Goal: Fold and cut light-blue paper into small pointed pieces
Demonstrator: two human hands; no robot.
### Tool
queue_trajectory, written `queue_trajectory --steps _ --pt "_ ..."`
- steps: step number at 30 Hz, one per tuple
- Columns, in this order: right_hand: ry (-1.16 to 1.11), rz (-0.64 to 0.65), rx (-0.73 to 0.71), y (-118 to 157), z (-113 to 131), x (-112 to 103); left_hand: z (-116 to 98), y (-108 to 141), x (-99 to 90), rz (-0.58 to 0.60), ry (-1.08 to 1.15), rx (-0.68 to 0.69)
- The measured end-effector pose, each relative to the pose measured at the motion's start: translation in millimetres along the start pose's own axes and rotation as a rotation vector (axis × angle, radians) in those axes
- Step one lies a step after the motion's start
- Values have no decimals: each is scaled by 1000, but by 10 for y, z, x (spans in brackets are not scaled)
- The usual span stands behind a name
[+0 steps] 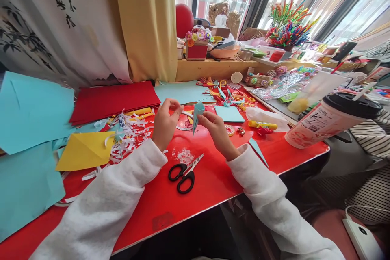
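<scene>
My right hand point(217, 128) pinches a small light-blue folded paper cone point(198, 114) between thumb and fingers, its narrow tip pointing down. To its left, my left hand point(167, 122) is raised with thumb and fingertips pressed together, apart from the cone; whatever is between them is too small to make out. Below both hands, black-handled scissors point(186, 174) lie partly spread on the red table point(213, 183). A flat light-blue folded piece point(258, 152) rests by my right wrist, and a stack of light-blue paper squares point(229, 114) sits behind my right hand.
Light-blue sheets point(33, 109), a yellow sheet point(85, 152), red paper point(115, 101) and white paper strips point(131, 134) cover the left. A tilted drink cup point(323, 124) and yellow glue stick point(262, 125) are at right. Folded paper pieces point(228, 93) are heaped behind.
</scene>
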State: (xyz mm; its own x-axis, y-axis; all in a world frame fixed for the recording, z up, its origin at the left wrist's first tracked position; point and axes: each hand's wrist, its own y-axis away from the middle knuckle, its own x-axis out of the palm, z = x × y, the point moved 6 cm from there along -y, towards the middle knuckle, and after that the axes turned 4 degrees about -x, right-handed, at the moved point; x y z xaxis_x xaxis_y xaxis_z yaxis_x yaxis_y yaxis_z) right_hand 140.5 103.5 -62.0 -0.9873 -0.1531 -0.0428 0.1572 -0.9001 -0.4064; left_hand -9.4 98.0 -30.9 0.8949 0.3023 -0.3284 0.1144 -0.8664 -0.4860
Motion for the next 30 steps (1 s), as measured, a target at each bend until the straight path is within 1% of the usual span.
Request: queue_trajectory --steps 2,4,7,9,12,15,17,20,22,26,30 --pt "-82 -77 26 -4 -51 -63 -39 -32 -74 -51 -28 28" --pt "-133 -116 42 -9 -99 -101 -72 -61 -124 -60 -77 40" --pt "-143 -97 40 -20 -131 -94 -153 -77 -145 -14 -144 81" --pt "-142 -73 37 -27 -133 -74 -214 -61 -106 77 -134 119" --pt "-140 -67 18 -34 -117 -64 -271 -5 3 261 -31 138" --pt "-134 -75 -22 -36 -86 -71 -280 63 111 415 132 74" --pt "-129 -70 -42 -33 -67 -68 -275 100 162 469 266 0" --pt "-117 -44 -51 -24 -44 -43 -257 137 218 487 436 -91" --pt "-85 -34 -58 -17 -30 -30 -221 151 254 481 490 -126" --pt "1 -22 -78 -6 -15 -14 -106 150 290 411 489 -159" --pt "72 21 -90 5 -27 16 -39 141 268 316 470 -174"
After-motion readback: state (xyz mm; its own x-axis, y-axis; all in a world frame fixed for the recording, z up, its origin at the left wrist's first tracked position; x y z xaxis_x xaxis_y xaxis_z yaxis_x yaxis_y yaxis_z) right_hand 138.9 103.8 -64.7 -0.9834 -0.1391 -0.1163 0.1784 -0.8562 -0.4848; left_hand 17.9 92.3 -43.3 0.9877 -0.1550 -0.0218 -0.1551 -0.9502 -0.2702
